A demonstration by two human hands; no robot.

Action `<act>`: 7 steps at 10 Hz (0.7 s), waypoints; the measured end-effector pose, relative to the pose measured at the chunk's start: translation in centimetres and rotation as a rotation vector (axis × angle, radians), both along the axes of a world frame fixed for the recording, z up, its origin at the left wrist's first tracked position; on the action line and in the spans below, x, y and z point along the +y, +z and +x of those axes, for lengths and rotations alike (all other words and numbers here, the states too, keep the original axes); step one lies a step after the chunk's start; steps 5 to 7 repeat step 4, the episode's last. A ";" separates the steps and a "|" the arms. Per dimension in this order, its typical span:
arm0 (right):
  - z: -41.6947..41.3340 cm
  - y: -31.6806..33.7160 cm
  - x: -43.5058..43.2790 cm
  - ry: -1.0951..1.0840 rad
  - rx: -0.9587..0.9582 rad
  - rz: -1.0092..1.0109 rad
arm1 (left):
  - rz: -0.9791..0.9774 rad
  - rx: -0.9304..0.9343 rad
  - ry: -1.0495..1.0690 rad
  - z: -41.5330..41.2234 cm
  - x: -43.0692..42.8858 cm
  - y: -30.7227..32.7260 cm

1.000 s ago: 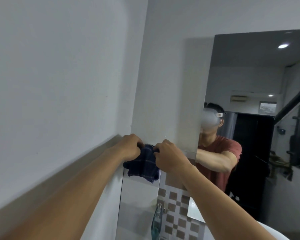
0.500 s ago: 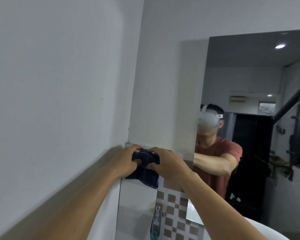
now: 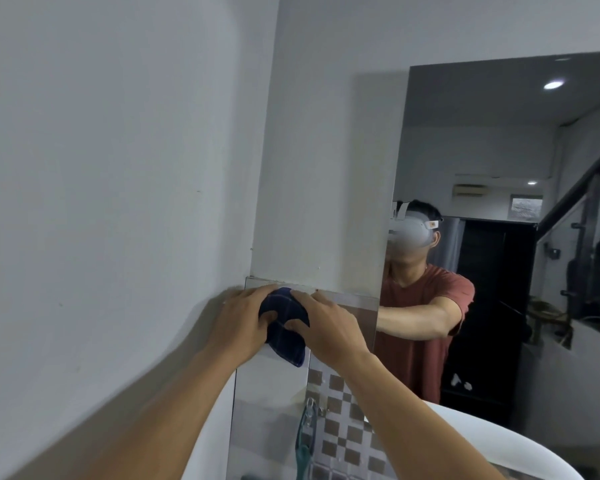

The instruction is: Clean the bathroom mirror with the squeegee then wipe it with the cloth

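Two bare hands and one cloth are in view. The left hand (image 3: pixel 246 317) and the right hand (image 3: pixel 329 323) both lie on the dark blue checked cloth (image 3: pixel 284 327), one from each side, with fingers curled down over it and thumbs pressed into the fabric, so both hands grip it against the glass. The cloth is soft and bunched into a rounded wad with a loose corner hanging below, and it sits at the top of a narrow mirror panel (image 3: pixel 271 393), just under that panel's upper edge and close to the room corner.

A second, taller mirror (image 3: pixel 499 140) stands to the right; whether the two join into one piece cannot be told. It reflects a person in a rust-red T-shirt wearing a white headset, one round ceiling light, a dark doorway and a black stair rail. The walls (image 3: pixel 118 168) are plain, smooth, pale grey-white paint. Low in the narrow panel shows a reflected checkered tile pattern in brown and pale squares, plus a teal object (image 3: pixel 303 441) hanging from a metal hook. A curved white rim, glossy like a basin (image 3: pixel 499 441), fills the lower right
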State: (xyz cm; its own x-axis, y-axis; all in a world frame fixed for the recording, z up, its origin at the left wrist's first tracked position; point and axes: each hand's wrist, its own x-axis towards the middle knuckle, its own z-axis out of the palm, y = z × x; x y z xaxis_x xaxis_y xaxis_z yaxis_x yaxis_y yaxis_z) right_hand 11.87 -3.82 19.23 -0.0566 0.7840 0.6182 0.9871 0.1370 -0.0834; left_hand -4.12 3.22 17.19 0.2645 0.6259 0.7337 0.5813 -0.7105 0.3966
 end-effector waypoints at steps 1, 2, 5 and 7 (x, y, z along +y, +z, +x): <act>0.1 0.2 -0.3 0.014 -0.015 0.056 | 0.008 -0.013 -0.034 -0.3 -0.1 -0.1; -0.1 0.4 -0.7 0.001 -0.018 0.077 | 0.020 -0.017 -0.004 -0.4 -0.5 0.1; 0.5 -0.1 -2.6 -0.030 0.022 0.139 | 0.058 -0.216 0.041 -0.8 -2.8 -0.5; 0.5 -0.1 -2.6 -0.030 0.022 0.139 | 0.058 -0.216 0.041 -0.8 -2.8 -0.5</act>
